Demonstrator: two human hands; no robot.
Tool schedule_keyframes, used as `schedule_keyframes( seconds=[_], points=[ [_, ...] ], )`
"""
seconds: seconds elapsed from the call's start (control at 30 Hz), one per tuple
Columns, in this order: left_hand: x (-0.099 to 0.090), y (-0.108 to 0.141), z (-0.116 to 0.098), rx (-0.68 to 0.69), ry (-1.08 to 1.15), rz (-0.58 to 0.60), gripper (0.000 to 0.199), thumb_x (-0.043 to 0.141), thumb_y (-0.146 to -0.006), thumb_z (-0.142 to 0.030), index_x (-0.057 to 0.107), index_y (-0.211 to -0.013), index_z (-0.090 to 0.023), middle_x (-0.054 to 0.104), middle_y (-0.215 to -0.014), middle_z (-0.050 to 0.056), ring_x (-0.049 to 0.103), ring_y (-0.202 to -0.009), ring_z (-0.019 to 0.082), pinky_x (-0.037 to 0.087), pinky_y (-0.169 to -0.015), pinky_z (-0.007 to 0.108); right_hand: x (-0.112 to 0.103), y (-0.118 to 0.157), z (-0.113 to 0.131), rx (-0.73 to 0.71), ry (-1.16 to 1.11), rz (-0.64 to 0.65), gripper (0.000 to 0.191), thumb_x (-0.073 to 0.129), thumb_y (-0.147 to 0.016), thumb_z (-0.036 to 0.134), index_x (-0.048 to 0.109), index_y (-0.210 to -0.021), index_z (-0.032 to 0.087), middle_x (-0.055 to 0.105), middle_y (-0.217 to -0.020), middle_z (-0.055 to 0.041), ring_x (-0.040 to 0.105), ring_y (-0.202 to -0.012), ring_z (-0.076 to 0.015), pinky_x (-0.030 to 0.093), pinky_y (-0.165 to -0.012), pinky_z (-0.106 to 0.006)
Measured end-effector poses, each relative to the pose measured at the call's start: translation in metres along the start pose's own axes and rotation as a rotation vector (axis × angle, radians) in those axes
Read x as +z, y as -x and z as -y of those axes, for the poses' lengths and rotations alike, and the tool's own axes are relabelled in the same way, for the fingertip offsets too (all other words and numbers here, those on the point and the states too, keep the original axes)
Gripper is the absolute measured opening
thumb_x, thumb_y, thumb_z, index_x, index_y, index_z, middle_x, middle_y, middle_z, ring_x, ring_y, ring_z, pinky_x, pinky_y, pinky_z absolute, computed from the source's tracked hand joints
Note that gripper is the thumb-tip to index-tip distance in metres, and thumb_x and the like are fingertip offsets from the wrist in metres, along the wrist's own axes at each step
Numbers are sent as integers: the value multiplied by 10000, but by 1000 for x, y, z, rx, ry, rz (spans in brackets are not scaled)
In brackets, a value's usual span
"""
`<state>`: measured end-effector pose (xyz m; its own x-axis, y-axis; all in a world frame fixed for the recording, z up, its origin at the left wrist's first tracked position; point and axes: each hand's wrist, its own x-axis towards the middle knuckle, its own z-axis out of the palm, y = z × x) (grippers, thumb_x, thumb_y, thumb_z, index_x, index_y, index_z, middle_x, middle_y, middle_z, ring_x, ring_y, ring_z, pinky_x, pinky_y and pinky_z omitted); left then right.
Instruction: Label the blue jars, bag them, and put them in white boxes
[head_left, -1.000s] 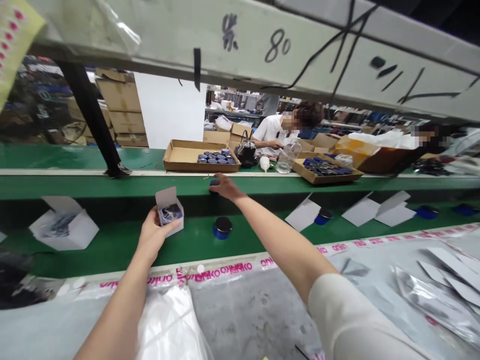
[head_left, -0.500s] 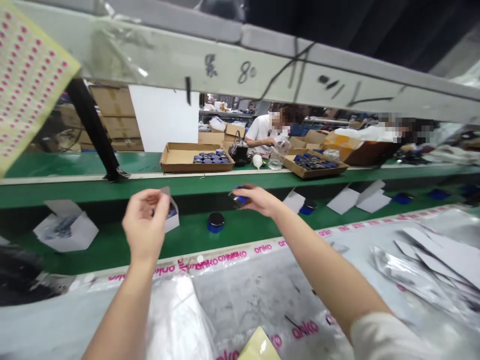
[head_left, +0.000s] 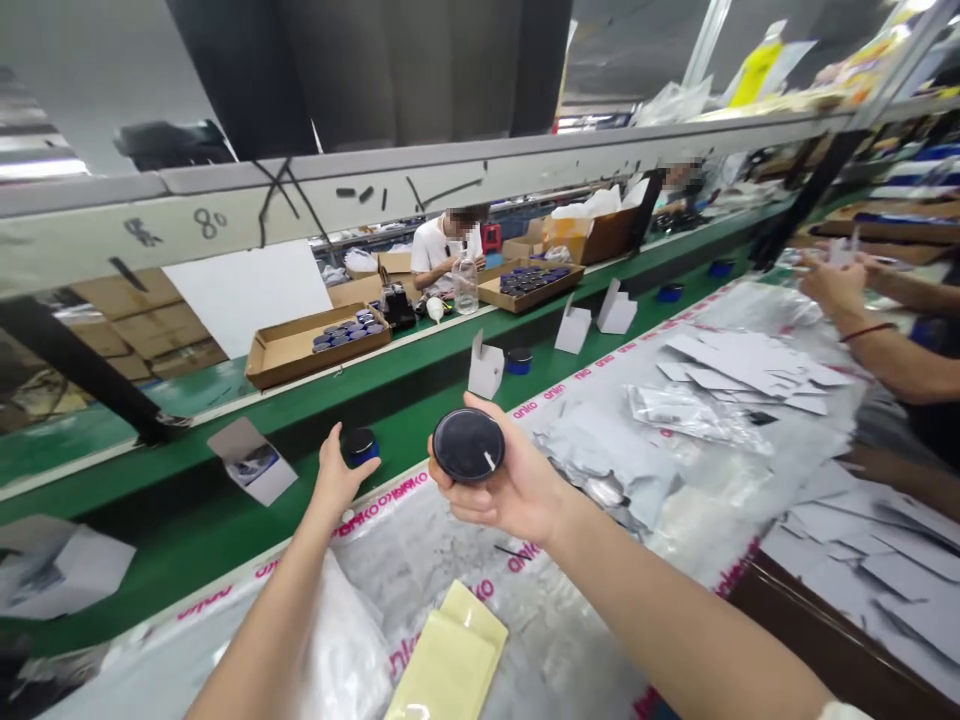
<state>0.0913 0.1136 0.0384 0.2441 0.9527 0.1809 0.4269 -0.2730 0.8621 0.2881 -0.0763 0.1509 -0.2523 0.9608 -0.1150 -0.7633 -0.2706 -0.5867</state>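
My right hand (head_left: 499, 480) is closed around a round jar with a black lid (head_left: 468, 444), tilted so that the flat dark top faces me; a small pale mark shows near its edge. At the green conveyor belt my left hand (head_left: 339, 478) is open, thumb and fingers spread at the near left side of a blue jar with a black lid (head_left: 361, 446). Whether they touch it I cannot tell. Left of that hand an open white box (head_left: 262, 478) stands on the belt (head_left: 300, 455) with something blue and grey inside.
More open white boxes (head_left: 486, 370) and blue jars (head_left: 519, 361) line the belt. Cardboard trays (head_left: 274, 360) of jars stand behind it. Yellow sheets (head_left: 450, 655), plastic bags and flat white card pieces (head_left: 750, 360) lie on the table. A co-worker's hands (head_left: 836, 280) are at right.
My view has swung right. My left hand has gone from the white box to the jar on the belt. My right hand has drawn its jar nearer and turned the lid towards me.
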Motion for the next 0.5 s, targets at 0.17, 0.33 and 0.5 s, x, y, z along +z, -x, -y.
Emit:
schedule_keyframes(
  seconds=[0.17,0.33,0.5],
  points=[
    [5,0,-19,-30,12,-67,911,814,-746,-415,396,-1514,-161,357,-1628,241,285,-1559,402,216,-1271,569,-10,9,2,-166,371,-178,535,553,-849,738,575,-795,206,571,-639,4,468,-451,-114,338,-417,-243],
    [4,23,-59,69,53,-58,651,621,-937,-518,421,-1513,-289,369,-1668,101,346,-1549,292,295,-1265,457,-60,1,-25,-541,1593,-459,446,704,-839,423,639,-1250,263,636,-1126,-103,642,-981,-261,513,-792,-363],
    [2,52,-78,195,50,81,534,637,-937,-470,540,-1422,-268,451,-1615,101,400,-1518,286,298,-1263,463,-111,-2,-42,-343,1718,-495,393,688,-824,322,710,-1208,238,612,-1061,-110,631,-897,-275,463,-766,-361]
  ],
)
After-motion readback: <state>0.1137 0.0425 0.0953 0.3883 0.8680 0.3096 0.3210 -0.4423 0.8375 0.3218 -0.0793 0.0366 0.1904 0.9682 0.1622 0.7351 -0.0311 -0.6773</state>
